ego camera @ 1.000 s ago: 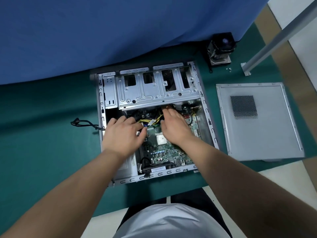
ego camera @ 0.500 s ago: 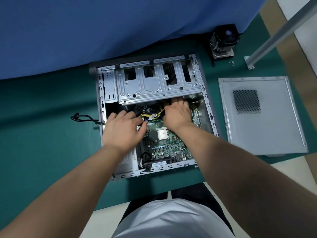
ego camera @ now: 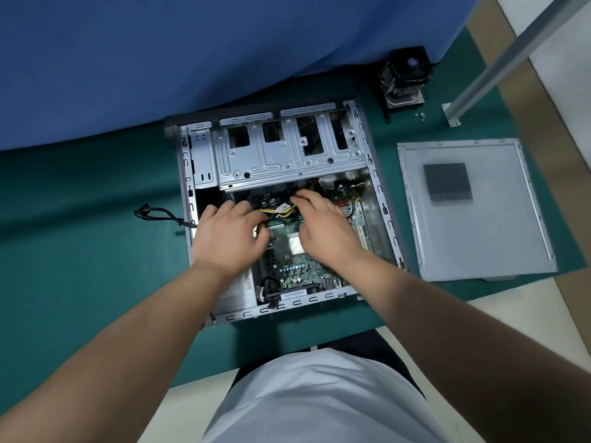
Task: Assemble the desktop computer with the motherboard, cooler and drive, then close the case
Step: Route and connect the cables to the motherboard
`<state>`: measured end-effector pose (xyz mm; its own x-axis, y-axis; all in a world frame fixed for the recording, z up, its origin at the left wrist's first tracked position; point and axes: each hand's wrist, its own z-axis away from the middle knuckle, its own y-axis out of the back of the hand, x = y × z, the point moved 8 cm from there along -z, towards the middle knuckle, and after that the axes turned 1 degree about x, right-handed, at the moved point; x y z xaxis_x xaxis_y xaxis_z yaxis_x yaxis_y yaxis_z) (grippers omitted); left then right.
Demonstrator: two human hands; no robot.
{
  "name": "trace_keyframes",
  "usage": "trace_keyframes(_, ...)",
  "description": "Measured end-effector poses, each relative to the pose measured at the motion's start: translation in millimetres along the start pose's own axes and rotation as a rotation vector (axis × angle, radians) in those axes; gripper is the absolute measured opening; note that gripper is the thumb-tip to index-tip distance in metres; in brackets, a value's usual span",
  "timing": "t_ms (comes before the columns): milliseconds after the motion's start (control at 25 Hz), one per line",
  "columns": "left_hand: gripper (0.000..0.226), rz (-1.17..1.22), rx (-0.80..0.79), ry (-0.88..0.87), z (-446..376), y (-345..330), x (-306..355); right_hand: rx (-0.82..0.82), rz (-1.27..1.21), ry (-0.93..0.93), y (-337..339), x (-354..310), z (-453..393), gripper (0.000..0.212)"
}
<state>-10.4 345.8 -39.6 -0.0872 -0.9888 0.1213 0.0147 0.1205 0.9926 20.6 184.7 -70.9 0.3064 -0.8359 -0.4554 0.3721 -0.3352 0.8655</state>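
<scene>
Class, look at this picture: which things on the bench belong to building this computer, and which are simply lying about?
Belonging to the job:
- open case
- motherboard
- yellow cables, with left hand and right hand at them
- cooler
- side panel
- loose screws

Lying about:
- blue cloth
- metal post

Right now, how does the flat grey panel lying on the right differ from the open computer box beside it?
The side panel lies flat on the green mat with nothing on it; the open case holds a motherboard, and both hands work inside. The side panel is a thin sheet with one dark mesh vent; the case is a deep box with a drive cage. The side panel lies untouched, apart from the case. Both are grey metal.
</scene>
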Motion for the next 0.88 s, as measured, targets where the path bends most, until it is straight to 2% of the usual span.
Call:
trace_keyframes(80,0.040,-0.011,0.013,-0.025,1.1,2.5,2.0,0.009,-0.088,0.066,1.1,-15.1,1.6,0.058)
trace_keyframes(240,0.029,0.011,0.065,0.006,4.4,10.1,-0.2,-0.064,-0.065,0.016,-1.2,-18.4,-8.2,0.037)
trace_keyframes(320,0.026,0.034,0.072,0.053,4.6,14.1,-1.5,-0.057,-0.059,0.006,2.9,-17.0,-12.8,0.033)
trace_keyframes(520,0.022,0.013,0.028,0.040,-4.3,24.3,-15.3,0.138,-0.283,-0.162,23.3,-20.1,-23.3,0.027)
trace_keyframes(640,0.022,-0.116,0.083,-0.052,-14.2,36.2,-39.3,0.069,-0.435,-0.154,22.6,-28.8,-11.9,0.031)
trace_keyframes(760,0.033,-0.144,0.184,-0.204,-14.7,40.2,-48.8,0.015,-0.159,0.015,45.7,-19.0,7.8,0.033)
trace_keyframes(800,0.035,-0.093,0.208,-0.185,-12.8,39.7,-52.8,0.042,0.014,0.078,59.6,-10.6,12.5,0.032)
trace_keyframes(880,0.028,0.073,0.245,-0.016,-11.4,39.8,-67.5,0.107,0.332,0.145,87.6,12.9,21.4,0.035)
